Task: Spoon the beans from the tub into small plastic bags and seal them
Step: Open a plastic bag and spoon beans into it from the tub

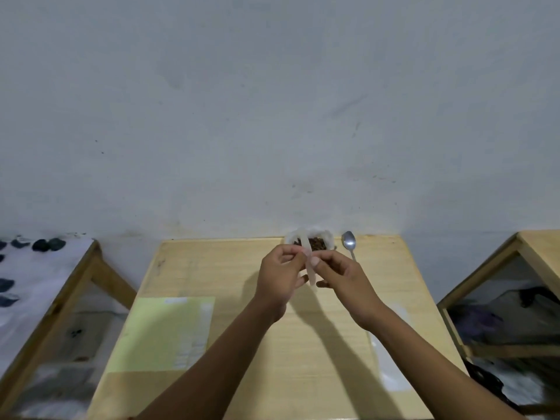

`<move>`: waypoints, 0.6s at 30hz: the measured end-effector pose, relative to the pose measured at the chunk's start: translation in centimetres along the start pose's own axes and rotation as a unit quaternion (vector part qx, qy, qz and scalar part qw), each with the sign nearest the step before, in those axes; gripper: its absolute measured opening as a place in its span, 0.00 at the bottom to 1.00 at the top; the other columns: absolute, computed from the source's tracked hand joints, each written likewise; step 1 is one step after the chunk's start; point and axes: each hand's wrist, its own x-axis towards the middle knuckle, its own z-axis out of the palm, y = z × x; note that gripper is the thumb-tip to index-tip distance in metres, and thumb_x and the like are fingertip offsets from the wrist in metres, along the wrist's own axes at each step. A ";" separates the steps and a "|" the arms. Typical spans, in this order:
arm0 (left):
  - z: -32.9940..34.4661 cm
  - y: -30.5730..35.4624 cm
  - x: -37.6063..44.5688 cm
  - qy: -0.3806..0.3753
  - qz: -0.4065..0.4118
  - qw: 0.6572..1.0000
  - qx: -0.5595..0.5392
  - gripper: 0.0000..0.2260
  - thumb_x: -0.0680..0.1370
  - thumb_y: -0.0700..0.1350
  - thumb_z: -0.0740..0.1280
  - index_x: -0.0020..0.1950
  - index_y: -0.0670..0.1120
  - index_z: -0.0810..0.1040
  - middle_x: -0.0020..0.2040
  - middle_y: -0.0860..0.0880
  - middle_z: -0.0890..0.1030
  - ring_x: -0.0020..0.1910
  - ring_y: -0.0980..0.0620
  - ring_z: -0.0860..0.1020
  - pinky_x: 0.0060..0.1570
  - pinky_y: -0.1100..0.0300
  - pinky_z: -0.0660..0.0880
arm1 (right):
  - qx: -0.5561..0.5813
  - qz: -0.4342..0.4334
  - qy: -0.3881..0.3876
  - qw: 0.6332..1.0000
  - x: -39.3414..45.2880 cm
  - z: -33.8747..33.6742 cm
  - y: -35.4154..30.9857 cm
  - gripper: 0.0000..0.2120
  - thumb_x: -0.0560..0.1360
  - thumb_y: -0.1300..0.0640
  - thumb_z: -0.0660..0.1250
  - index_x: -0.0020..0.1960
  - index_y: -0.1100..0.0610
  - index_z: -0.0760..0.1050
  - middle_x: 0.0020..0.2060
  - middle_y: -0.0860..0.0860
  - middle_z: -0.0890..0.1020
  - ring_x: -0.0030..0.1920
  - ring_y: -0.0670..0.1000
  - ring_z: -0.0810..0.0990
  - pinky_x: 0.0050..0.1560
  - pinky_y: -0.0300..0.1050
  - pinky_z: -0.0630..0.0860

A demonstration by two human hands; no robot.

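Just below the middle of the frame, both hands meet above a pale wooden table [242, 344] with a fine straight grain. The left hand [280, 281] and the right hand [342, 278] each have their fingers curled in, pinching a small plastic bag [310, 268] between them; the bag shows as a narrow, milky, translucent strip hanging down from the fingertips. It looks flat and thin, and whether anything is inside it cannot be told.

Right behind the hands, at the table's far edge against the wall, sits the tub [328, 239], a small white plastic container with a soft, rounded rim. The beans [318, 244] inside it form a dark brown, grainy heap. Just to the right of the tub lies a metal spoon [349, 242], shiny, its oval bowl toward the wall and its slim handle pointing toward the person.

At lower left on the table lies a flat light-green sheet [157, 334], rectangular and matte. At lower right, partly under the right forearm, lie clear plastic bags [391, 368], glossy and flat.

The wall [272, 116] behind is grey-white, with scuffs.
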 end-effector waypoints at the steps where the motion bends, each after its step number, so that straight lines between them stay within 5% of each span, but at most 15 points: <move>1: -0.2 0.2 -0.2 -0.004 0.001 1.000 -0.002 0.02 0.77 0.41 0.69 0.49 0.44 0.79 0.50 0.44 0.83 0.48 0.52 0.85 0.53 0.48 0.81 | 0.003 0.005 0.002 1.000 0.1 0.3 -0.1 0.07 0.78 0.52 0.69 0.55 0.50 0.81 0.50 0.50 0.85 0.54 0.53 0.82 0.57 0.55 0.79; 11: -1.0 0.6 -0.5 -0.032 -0.001 0.999 -0.012 0.05 0.78 0.45 0.70 0.49 0.45 0.78 0.46 0.49 0.86 0.47 0.51 0.85 0.53 0.49 0.79 | 0.011 0.040 -0.020 0.999 0.2 0.8 -0.5 0.07 0.75 0.55 0.72 0.53 0.51 0.82 0.47 0.48 0.86 0.50 0.46 0.81 0.57 0.53 0.78; 18: -0.8 -0.2 0.0 -0.024 -0.003 1.000 -0.013 0.03 0.79 0.38 0.66 0.46 0.42 0.78 0.51 0.41 0.83 0.48 0.47 0.84 0.54 0.45 0.81 | 0.009 0.053 0.001 0.999 0.4 0.6 0.1 0.06 0.77 0.56 0.70 0.53 0.52 0.82 0.48 0.51 0.86 0.48 0.47 0.82 0.54 0.48 0.78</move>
